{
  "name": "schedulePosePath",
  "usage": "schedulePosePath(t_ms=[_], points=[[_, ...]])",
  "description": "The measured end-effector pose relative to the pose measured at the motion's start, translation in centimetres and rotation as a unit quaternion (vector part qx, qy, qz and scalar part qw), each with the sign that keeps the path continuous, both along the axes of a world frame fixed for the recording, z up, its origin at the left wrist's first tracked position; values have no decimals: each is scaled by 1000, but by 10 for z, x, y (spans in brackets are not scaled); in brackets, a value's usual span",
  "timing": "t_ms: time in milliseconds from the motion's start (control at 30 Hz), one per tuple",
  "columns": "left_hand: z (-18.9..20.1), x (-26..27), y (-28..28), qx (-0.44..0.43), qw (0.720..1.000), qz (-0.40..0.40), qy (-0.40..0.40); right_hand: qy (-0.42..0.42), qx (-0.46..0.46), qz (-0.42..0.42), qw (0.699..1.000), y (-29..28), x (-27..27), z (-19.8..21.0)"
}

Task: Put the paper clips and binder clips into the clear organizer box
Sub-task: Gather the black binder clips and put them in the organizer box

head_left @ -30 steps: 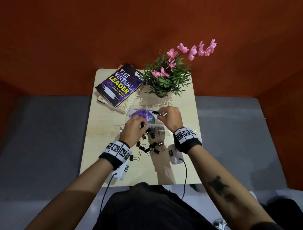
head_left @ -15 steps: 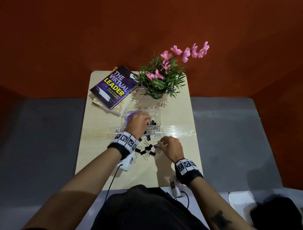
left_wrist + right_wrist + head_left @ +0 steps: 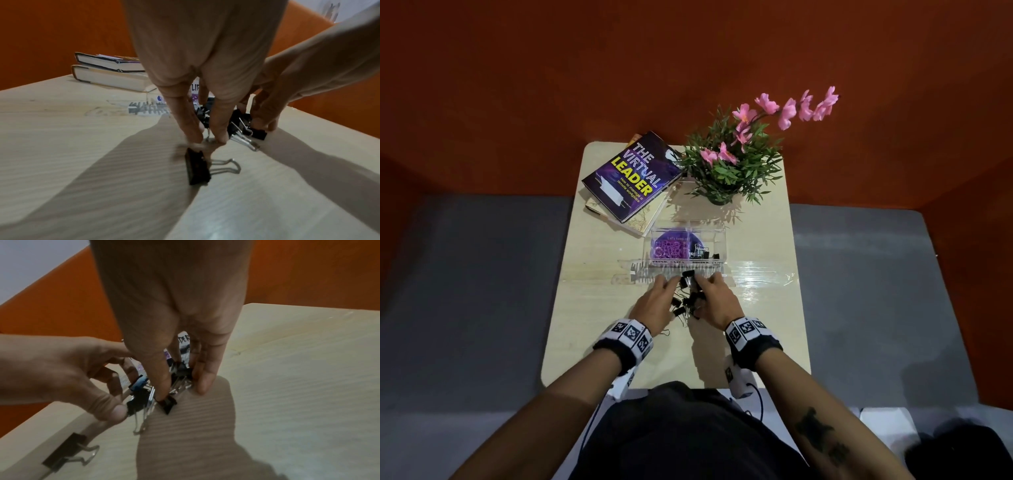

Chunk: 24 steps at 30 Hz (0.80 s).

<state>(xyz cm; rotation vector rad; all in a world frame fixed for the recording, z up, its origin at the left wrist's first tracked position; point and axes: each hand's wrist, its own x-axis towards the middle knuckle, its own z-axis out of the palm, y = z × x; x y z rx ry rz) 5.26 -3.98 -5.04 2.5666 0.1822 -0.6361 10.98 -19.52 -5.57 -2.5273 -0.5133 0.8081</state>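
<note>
A pile of black binder clips (image 3: pixel 686 297) lies on the wooden table (image 3: pixel 599 308), just in front of the clear organizer box (image 3: pixel 717 240). My left hand (image 3: pixel 670 300) and right hand (image 3: pixel 702 299) close in on the pile from either side, fingers curled round clips. In the right wrist view my right hand (image 3: pixel 182 391) has clips (image 3: pixel 180 374) between thumb and finger. In the left wrist view my left hand (image 3: pixel 207 139) sets its fingertips on the table at a clip's wire. The box holds purple paper clips (image 3: pixel 669 247) on its left and binder clips (image 3: pixel 702 254) on its right.
The box's clear lid (image 3: pixel 647 272) lies open and flat between box and pile. One lone binder clip (image 3: pixel 197 168) sits near my left wrist. Stacked books (image 3: pixel 630 178) and a potted plant with pink flowers (image 3: pixel 736 168) stand at the back. The table's left edge is close.
My left hand has come back from over the box to the pile. My right hand, above the box a second ago, has stayed at the pile. Both now flank the clips.
</note>
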Motion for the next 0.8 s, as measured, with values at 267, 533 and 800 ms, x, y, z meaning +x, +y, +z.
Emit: schedulePosePath(t_ms=[267,533,800], points=[[6,13,-4,51,998,-14,33,17,-47,3,999,2,-6,-1],[5,-16,23,57,998,20,21,-9,-47,8,999,-4,-12,5],[-7,-8,8,-5,1000,2,17,-63,-50,50,995,11,-21,-2]])
